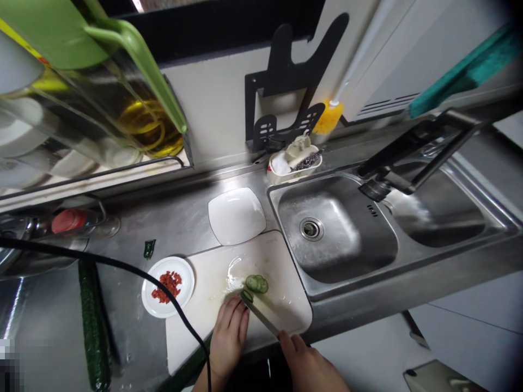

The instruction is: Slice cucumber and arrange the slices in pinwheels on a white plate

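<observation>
On the white cutting board [204, 272], my left hand [231, 329] holds a cucumber [192, 366] near its cut end, fingers bent and close together. My right hand [304, 356] is closed around the handle of a knife [263, 318]. The blade reaches up and left to the cucumber's end, beside my left fingertips. A thin slice [247, 295] lies against the blade tip. Several round green slices [257, 283] overlap just beyond it. My left hand and the black cable cover part of the cucumber.
A plate of red pieces [166, 288] stands left of the board, near a second cucumber [93, 326]. Behind the board sits a white square plate [237, 216]. The steel sink [339, 245] is at the right. A black cable [122, 265] crosses the view.
</observation>
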A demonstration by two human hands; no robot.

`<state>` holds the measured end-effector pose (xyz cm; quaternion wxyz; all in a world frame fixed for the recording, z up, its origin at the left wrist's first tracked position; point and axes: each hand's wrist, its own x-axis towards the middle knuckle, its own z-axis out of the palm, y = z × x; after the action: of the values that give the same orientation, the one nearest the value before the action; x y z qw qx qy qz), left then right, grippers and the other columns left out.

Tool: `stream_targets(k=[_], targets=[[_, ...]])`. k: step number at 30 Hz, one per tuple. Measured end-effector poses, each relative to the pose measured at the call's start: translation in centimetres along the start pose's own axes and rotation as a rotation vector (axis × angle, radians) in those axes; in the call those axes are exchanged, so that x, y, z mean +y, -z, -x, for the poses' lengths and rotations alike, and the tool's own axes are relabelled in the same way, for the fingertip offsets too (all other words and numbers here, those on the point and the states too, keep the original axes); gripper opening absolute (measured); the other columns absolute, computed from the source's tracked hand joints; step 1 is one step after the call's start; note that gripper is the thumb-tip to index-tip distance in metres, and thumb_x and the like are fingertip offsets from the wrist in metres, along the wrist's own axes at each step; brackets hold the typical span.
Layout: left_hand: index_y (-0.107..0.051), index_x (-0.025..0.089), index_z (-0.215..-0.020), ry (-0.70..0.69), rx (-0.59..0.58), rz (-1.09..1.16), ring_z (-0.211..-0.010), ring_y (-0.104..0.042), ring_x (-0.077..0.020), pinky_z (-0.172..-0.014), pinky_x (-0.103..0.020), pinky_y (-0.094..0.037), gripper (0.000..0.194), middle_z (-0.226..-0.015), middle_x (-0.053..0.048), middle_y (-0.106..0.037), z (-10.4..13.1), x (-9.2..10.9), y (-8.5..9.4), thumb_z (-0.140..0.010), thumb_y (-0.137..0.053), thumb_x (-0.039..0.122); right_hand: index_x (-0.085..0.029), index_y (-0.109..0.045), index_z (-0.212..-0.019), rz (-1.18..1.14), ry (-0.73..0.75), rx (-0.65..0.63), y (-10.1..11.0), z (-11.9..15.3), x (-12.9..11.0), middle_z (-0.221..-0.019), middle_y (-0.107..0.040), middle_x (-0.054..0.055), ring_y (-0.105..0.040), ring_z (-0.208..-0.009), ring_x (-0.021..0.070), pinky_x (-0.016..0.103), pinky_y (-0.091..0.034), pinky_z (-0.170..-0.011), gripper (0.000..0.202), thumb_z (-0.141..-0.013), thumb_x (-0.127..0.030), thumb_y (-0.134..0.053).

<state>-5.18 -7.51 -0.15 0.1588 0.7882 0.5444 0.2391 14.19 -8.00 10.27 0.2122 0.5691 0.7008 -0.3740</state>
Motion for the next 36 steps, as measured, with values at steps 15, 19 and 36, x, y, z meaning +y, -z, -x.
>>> stream_targets(k=[15,19,36], targets=[[-0.059,0.017,-0.113,0.024,-0.002,-0.001,-0.106,-0.061,-0.0209,-0.097,-0.042,-0.051,0.026,-0.108,-0.009,-0.066,-0.2,-0.1,-0.1,-0.092,-0.044,0.018,-0.017,-0.053,-0.118,-0.006,-0.003,-0.022,0.0,-0.6,-0.4,-0.096,-0.067,0.009,-0.068,-0.074,0.0200,0.024,-0.038,-0.052,0.056,-0.075,0.010,-0.031],[-0.059,0.018,-0.115,0.005,0.001,0.007,-0.108,-0.061,-0.0212,-0.098,-0.042,-0.051,0.027,-0.109,-0.009,-0.066,-0.3,-0.1,-0.1,-0.093,-0.043,0.018,-0.016,-0.054,-0.118,-0.015,-0.002,-0.021,0.5,-0.8,-0.6,-0.095,-0.067,0.009,-0.067,-0.074,0.0191,0.024,-0.037,-0.052,0.054,-0.077,0.009,-0.030],[-0.059,0.017,-0.114,0.020,-0.014,0.002,-0.109,-0.060,-0.0217,-0.098,-0.043,-0.050,0.026,-0.111,-0.009,-0.066,0.1,0.0,-0.2,-0.092,-0.045,0.018,-0.014,-0.060,-0.108,0.025,0.007,0.039,1.7,-2.0,-1.7,-0.092,-0.070,0.009,-0.067,-0.076,0.0177,0.021,-0.043,-0.058,0.048,-0.079,0.008,-0.029]])
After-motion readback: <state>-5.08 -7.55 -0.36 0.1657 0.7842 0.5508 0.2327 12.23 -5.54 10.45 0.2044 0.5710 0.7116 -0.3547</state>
